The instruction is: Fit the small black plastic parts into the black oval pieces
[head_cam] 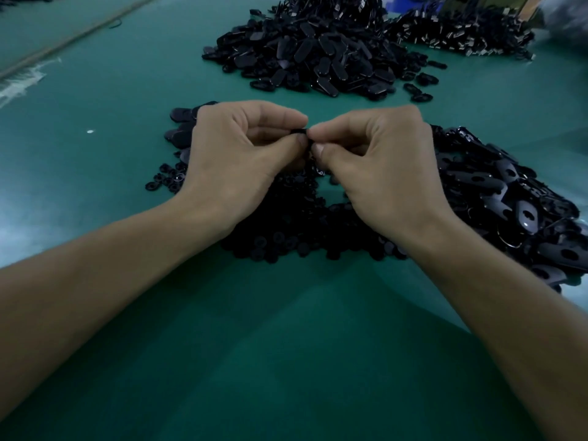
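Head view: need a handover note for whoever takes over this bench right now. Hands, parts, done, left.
Left hand and right hand: both pinch one black piece between their fingertips. It is mostly hidden, so I cannot tell if the fit is complete.
Small parts: heap on the green mat, under the wrists.
Oval pieces: heap right of the right hand, holes showing open.
Far heap: more ovals; fitted or not, cannot tell.
Done: not countable from here.
Left: finish the pinched piece, then likely work through the open ovals.
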`<state>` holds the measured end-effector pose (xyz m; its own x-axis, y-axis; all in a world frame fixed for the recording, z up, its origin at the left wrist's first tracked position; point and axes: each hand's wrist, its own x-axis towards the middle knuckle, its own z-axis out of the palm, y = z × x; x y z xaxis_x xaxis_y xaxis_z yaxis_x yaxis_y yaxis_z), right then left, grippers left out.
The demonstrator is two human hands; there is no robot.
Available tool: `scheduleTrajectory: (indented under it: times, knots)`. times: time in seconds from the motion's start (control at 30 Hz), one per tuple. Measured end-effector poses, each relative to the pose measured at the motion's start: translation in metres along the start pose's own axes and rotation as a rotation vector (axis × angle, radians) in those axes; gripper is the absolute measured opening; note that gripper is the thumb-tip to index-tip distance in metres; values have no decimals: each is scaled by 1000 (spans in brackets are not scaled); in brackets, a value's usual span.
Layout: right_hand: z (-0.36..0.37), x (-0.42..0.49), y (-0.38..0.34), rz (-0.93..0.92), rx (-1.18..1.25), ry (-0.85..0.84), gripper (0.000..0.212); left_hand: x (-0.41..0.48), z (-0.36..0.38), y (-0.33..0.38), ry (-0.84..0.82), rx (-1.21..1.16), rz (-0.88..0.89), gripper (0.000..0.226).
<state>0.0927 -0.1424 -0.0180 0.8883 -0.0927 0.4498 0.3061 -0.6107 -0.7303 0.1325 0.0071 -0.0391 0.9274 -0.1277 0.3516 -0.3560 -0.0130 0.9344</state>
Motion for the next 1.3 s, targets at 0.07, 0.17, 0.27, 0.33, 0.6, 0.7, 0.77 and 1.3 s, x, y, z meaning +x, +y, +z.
scheduleTrajectory:
  times: [0.07,0.17,0.27,0.33,0.6,0.7,0.77,1.3]
  knots:
    - [0,0,2,23,44,-40,20,1,-1,0,14,-33,-22,14]
    - [-3,2,4,45,98,-53,22,1,-2,1,11,-72,-40,14]
    - [-4,2,5,30,111,-59,22,2,-2,1,3,-87,-36,14]
    - [-6,3,6,13,82,-64,22,2,-1,0,-8,-90,-33,14]
    - [-16,8,13,141,151,-136,8,1,0,-1,-57,-98,-14,16]
    - [-17,9,14,160,231,-137,8,1,-1,-1,-67,-101,-12,15]
    - [-17,9,14,157,251,-141,8,1,-1,-2,-69,-101,-13,16]
    - [-21,15,10,111,184,-104,8,2,-1,7,-112,-47,25,16]
